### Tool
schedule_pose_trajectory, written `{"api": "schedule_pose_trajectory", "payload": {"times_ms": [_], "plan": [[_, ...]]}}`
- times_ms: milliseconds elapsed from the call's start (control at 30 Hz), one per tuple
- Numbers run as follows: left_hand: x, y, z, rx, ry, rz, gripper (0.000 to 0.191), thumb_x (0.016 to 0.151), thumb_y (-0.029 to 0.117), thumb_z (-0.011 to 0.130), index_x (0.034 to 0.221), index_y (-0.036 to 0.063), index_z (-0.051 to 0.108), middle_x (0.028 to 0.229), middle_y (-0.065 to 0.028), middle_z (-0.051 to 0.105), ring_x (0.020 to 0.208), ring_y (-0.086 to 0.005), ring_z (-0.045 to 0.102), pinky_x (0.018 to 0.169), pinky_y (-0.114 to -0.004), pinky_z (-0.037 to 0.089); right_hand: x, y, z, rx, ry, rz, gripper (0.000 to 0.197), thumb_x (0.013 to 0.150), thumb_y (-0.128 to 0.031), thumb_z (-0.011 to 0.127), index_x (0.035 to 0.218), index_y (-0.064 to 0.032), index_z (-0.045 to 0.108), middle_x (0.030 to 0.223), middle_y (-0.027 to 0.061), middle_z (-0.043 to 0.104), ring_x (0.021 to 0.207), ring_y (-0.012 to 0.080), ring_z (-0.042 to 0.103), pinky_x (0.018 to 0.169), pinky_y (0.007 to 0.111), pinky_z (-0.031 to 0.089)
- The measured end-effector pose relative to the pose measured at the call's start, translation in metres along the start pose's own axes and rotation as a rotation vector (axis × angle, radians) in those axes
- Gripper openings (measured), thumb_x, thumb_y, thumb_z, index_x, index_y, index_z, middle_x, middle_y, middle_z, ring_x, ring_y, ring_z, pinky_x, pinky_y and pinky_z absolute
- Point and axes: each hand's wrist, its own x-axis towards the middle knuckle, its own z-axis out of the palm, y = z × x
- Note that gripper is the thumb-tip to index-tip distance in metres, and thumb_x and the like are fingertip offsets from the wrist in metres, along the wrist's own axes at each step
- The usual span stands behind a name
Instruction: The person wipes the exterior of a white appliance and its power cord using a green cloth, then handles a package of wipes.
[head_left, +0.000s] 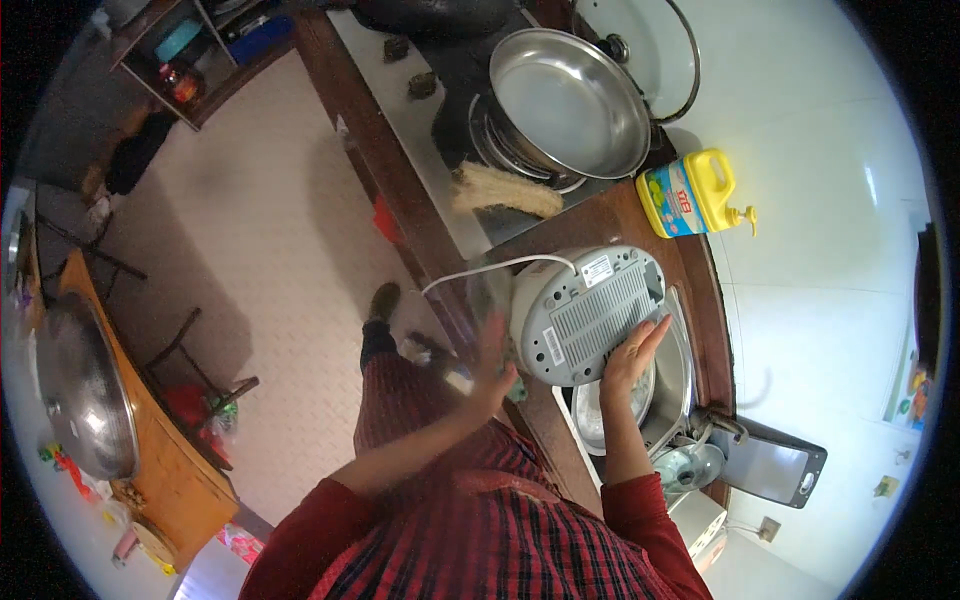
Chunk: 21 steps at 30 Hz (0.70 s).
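A light grey electric appliance (585, 319) lies tipped on the counter edge, its vented underside turned toward me and a white cord (495, 266) trailing off it to the left. My right hand (634, 352) is laid against the lower part of that underside, fingers straight; whether it grips cannot be told. My left hand (495, 367), blurred, is beside the appliance's left side, with a faint greenish blur near its fingers. A loofah-like fibrous scrubber (506, 189) rests on the stove's edge above the appliance.
A steel pan (571, 105) sits on the gas stove, a glass lid (652, 52) behind it. At the wall stands a yellow detergent jug (694, 195). Below the appliance, a bowl (645, 397) is in the steel sink (679, 360) near the faucet (720, 424). A wooden table (172, 480) is at left.
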Motion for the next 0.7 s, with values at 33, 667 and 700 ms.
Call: {"api": "schedule_pose_trajectory", "payload": {"times_ms": [33,667,700], "plan": [[-0.005,0.0,0.002,0.008,0.003,0.012,0.07,0.09,0.041,0.041,0.139,0.0032,0.008,0.146,-0.0113,0.007,0.134,-0.0247,0.006,0.107,-0.035,0.006,0.001,0.002,0.0,-0.002,-0.011,0.007,0.051,0.095,-0.024,0.031,0.136,0.0029,0.018,0.136,0.0249,0.027,0.127,0.0328,0.027,0.104,0.034,0.019],[0.084,0.031,0.004,-0.158,-0.157,-0.087,0.046,0.093,0.037,0.035,0.128,0.0089,0.043,0.123,-0.0106,0.049,0.11,-0.0216,0.047,0.095,-0.034,0.034,0.021,0.035,0.006,0.19,-0.056,-0.161,0.048,0.096,-0.023,0.029,0.135,0.0016,0.019,0.136,0.0249,0.026,0.123,0.032,0.034,0.1,0.039,0.03],[0.065,0.023,0.008,-0.25,-0.127,0.086,0.047,0.093,0.035,0.034,0.13,0.0076,0.04,0.131,-0.0103,0.041,0.119,-0.0233,0.039,0.1,-0.034,0.029,0.02,0.035,0.003,0.2,-0.062,-0.152,0.048,0.096,-0.023,0.029,0.135,0.0016,0.019,0.136,0.0249,0.026,0.123,0.032,0.034,0.1,0.039,0.03]]}}
